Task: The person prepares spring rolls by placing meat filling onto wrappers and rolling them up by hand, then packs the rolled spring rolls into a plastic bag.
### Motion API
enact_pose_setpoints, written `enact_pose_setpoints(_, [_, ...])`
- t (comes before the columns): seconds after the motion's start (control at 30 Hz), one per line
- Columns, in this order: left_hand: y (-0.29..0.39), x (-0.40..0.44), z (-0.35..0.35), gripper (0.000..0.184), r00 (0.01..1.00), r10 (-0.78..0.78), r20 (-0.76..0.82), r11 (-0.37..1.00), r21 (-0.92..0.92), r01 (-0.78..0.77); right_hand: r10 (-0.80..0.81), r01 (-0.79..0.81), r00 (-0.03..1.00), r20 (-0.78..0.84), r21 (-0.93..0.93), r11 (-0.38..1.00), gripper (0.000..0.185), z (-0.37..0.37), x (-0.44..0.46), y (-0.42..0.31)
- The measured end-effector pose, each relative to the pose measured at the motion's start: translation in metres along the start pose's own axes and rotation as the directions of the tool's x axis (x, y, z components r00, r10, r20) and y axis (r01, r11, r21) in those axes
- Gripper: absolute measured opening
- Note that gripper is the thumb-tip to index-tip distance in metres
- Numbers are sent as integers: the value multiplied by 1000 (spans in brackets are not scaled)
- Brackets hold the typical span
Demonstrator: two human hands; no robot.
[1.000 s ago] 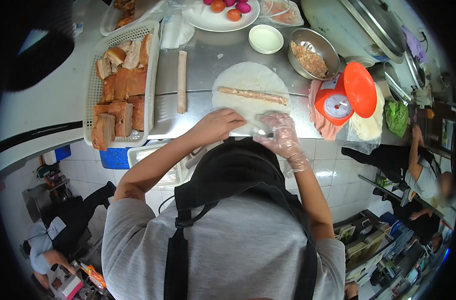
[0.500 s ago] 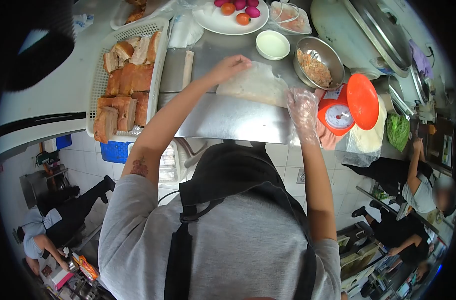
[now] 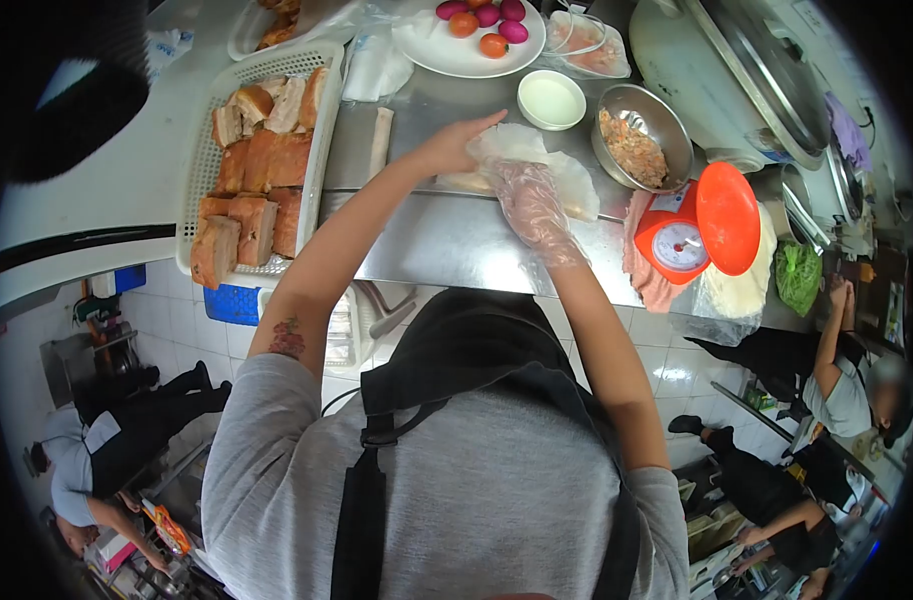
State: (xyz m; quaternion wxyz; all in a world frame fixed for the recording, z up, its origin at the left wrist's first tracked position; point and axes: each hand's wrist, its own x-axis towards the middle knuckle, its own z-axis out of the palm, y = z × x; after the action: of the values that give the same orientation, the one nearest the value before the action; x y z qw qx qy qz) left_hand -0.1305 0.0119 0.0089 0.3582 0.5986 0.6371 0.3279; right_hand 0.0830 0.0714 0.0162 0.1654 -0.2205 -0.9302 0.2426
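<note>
A thin, pale, translucent wrapper sheet point(image 3: 573, 185) lies on the steel worktop in front of me, its far left part lifted and folded. My bare left hand point(image 3: 457, 147) has hold of the left edge, its forefinger stretched out beyond the sheet and the other fingers partly hidden. My right hand point(image 3: 525, 195), in a clear plastic glove, reaches over the sheet and grips its raised part; the fingertips are hard to make out. To the left lies a slim pale roll point(image 3: 380, 140). A steel bowl point(image 3: 685, 150) of minced filling point(image 3: 633, 150) stands to the right.
At left is a white basket point(image 3: 327, 120) of roasted meat slabs point(image 3: 272, 165). Behind are a plate point(image 3: 447, 58) of purple and orange eggs or fruits and a small bowl point(image 3: 552, 100). An orange scale point(image 3: 682, 245) stands at right, before a large pot point(image 3: 667, 50). Co-workers flank me.
My right hand has moved left from the sheet's right edge to its middle, near my left hand. The left part of the sheet is now lifted and folded.
</note>
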Motion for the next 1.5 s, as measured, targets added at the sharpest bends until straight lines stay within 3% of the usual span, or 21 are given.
enact_pose_setpoints(0.1, [3,-2,1,108,994,-93,49,995,52,90,-30,31,996,86,-21,999,23,0,4,2])
enact_pose_setpoints(0.2, [9,-10,2,110,995,-3,95,1000,6,3,-60,56,987,146,35,998,27,0,1,2])
enact_pose_setpoints(0.27, [37,-9,0,110,978,-122,167,964,-215,157,-73,63,983,168,66,996,27,-7,5,-7])
enact_pose_setpoints(0.33, [36,-9,5,110,979,-111,169,960,-237,150,-68,50,979,190,97,994,27,-8,4,-9])
enact_pose_setpoints(0.4, [16,-6,9,110,996,29,88,998,-57,-24,-58,32,977,207,126,992,30,-8,6,-6])
enact_pose_setpoints(0.5, [1,-10,5,114,992,16,126,993,-121,-1,-9,-26,962,272,123,992,36,-8,0,-5])
enact_pose_setpoints(0.6, [0,-10,1,118,978,-44,204,986,-148,75,-16,-14,966,257,115,993,39,-10,-7,-11])
enact_pose_setpoints(0.8, [10,-14,-8,123,953,-35,302,999,-27,45,13,-30,976,216,74,997,36,-5,-11,-8])
enact_pose_setpoints(0.9, [21,-18,-13,122,924,-59,377,982,-146,122,14,-50,981,193,186,981,36,0,-18,-9])
enact_pose_setpoints(1.0, [9,-18,-5,114,952,-20,307,978,-193,82,30,-59,965,259,102,993,37,-2,-7,-15])
enact_pose_setpoints(1.1, [2,-17,3,105,962,-65,264,946,-291,144,17,-43,981,191,135,990,38,15,-7,-19])
enact_pose_setpoints(1.2, [-4,-16,5,97,969,22,246,926,-370,73,10,-33,989,146,157,987,36,13,-18,-31])
enact_pose_setpoints(1.3, [-2,-13,10,90,976,-47,211,908,-399,130,33,-47,988,154,87,995,35,19,-14,-41])
enact_pose_setpoints(1.4, [2,-15,15,84,982,-124,144,910,-377,170,2,-14,993,115,108,994,34,36,-8,-49])
enact_pose_setpoints(1.5, [-1,-13,20,84,993,-72,95,962,-257,95,-72,63,995,70,115,991,36,43,-17,-53])
